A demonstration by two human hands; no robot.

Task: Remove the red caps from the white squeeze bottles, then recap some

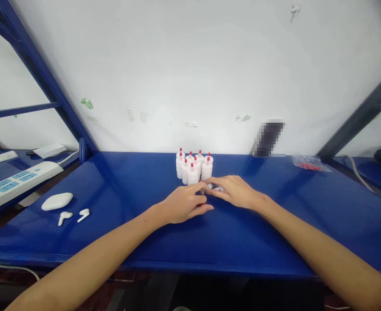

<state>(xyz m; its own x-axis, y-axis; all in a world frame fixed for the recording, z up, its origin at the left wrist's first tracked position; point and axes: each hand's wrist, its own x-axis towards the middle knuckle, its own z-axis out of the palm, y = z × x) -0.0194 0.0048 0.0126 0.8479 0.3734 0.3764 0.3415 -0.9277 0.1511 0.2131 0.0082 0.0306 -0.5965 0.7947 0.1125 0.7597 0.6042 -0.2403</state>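
"What's at the left of that glossy blue metal desk (128, 242)?"

"At 9 o'clock from the hands, a rounded white earphone case (57, 201). Two white earphones lie just in front."

"And the white plastic bottles with pointed red tips (192, 175)?"

"Clustered upright, long axes vertical, at 11 o'clock from where the fingers meet. The left hand (185, 205) is nearer the front one."

"How are its fingers?"

"Index finger bent inward, thumb spread below; whether they pinch anything, I can't tell."

"The right hand (237, 191)?"

"Thumb and index finger are parted around a small white piece (218, 188), partly hidden. It seems to lie along the 9-to-3 line, but I can't tell if it's gripped."

"Farther right?"

"A clear plastic bag with red pieces (311, 166), between 2 and 3 o'clock."
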